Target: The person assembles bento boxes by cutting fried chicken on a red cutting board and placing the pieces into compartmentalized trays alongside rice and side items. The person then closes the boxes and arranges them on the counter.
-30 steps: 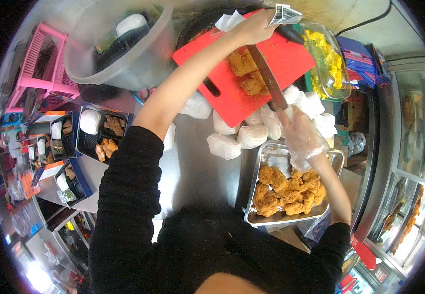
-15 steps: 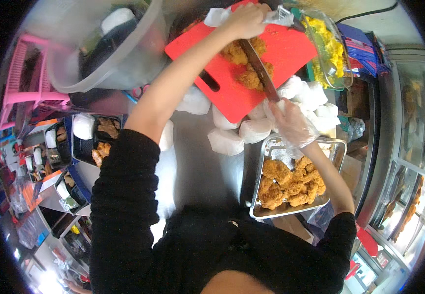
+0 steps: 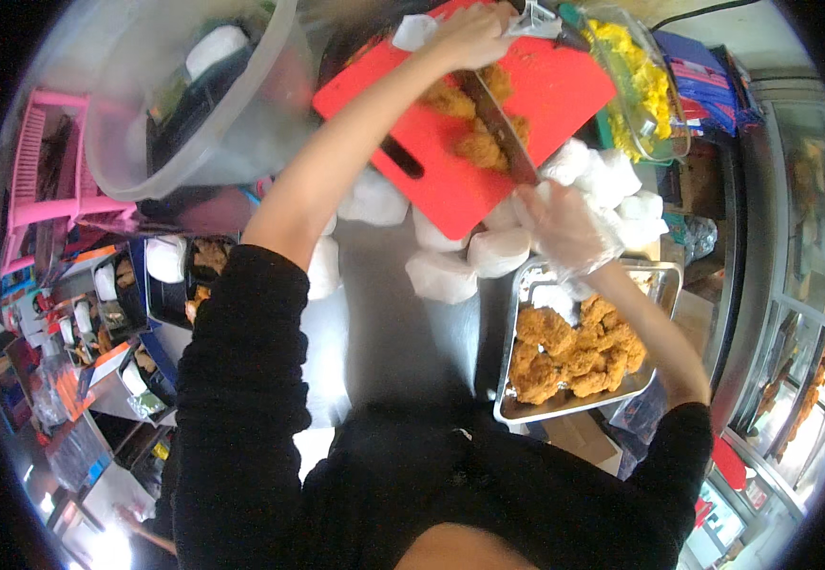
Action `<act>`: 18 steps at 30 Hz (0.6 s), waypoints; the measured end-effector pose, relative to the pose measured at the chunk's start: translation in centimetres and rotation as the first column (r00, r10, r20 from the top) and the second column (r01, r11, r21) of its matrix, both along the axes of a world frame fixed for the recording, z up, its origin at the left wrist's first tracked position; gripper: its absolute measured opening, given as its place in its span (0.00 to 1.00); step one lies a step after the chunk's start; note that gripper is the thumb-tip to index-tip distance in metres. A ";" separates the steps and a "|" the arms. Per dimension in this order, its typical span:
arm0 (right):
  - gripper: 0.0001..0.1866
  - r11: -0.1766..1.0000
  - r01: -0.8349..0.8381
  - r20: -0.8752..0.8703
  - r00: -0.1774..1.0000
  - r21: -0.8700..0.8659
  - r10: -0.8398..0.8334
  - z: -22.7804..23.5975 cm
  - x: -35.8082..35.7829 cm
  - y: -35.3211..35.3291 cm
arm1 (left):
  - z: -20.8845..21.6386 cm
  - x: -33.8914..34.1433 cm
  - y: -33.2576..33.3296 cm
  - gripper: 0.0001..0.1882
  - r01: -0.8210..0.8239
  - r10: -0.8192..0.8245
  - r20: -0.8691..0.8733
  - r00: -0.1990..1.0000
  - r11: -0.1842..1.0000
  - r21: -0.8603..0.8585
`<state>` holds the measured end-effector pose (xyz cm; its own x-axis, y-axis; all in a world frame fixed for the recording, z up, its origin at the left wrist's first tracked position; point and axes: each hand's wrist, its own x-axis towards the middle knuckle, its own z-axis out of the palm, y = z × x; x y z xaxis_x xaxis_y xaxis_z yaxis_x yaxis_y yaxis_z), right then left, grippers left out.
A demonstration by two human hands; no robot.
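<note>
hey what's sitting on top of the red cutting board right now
Pieces of breaded fried chicken lie on the red cutting board, with a knife blade across them. The left hand presses the far pieces, hiding what's under it.

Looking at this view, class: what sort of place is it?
Probably a food-stall or takeaway kitchen: a metal tray of fried chicken, a red cutting board, and black meal boxes being filled.

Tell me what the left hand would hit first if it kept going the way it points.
Left hand points toward the board's far edge, where a crumpled plastic bag lies; that likely comes first. Depth is unclear at the picture's rim.
</note>
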<state>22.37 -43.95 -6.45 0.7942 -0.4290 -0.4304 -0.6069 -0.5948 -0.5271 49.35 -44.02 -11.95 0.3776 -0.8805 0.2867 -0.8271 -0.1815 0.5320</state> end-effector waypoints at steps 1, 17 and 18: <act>0.24 0.999 -0.009 0.036 0.999 -0.032 0.010 -0.1 0.0 -0.2 | 0.3 0.0 -0.5 0.21 0.013 -0.013 0.032 0.999 1.000 0.002; 0.17 0.911 -0.350 0.069 0.925 -0.217 0.373 5.0 -0.9 1.7 | 1.6 -0.3 3.2 0.19 0.070 -0.061 0.039 0.997 0.951 -0.302; 0.17 0.929 -0.320 0.060 0.940 -0.186 0.336 4.7 -0.9 1.7 | 1.1 -0.5 3.4 0.19 0.014 -0.008 0.024 1.000 0.966 -0.259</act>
